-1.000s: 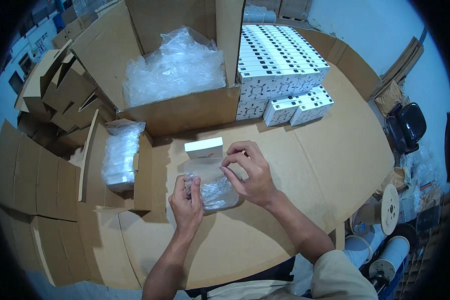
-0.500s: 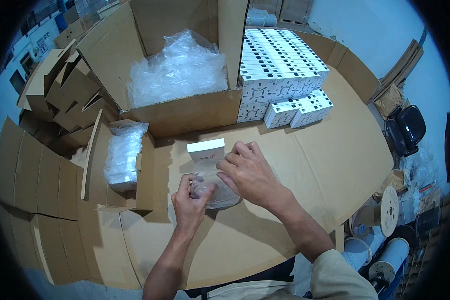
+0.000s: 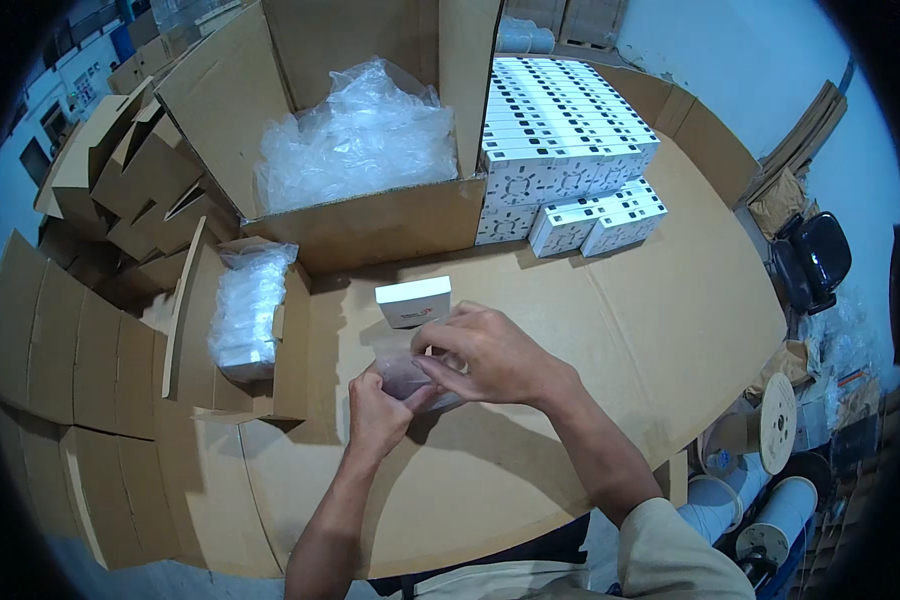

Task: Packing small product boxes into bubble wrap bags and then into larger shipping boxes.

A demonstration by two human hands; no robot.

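Between my hands is a clear plastic bag point(image 3: 398, 374), gathered and partly hidden by the fingers. My left hand point(image 3: 377, 415) grips the bag's near left side, thumb on top. Over its right side curls my right hand point(image 3: 500, 358), thumb and fingers closed on the plastic. Just beyond my hands, a small white box point(image 3: 413, 302) with a little red and dark print stands on the cardboard-covered table point(image 3: 530, 450), apart from the bag.
An open carton point(image 3: 370, 225) of loose plastic bags stands at the back. Left of my hands, a smaller carton point(image 3: 290, 350) holds a row of plastic-wrapped items point(image 3: 243, 315). Stacked white boxes point(image 3: 570, 150) stand at the back right. Cable spools point(image 3: 778, 420) sit off the table's right edge.
My right hand has come down toward me, away from the white box, and its fingers have closed in nearer the left hand. The bag has bunched up between them.
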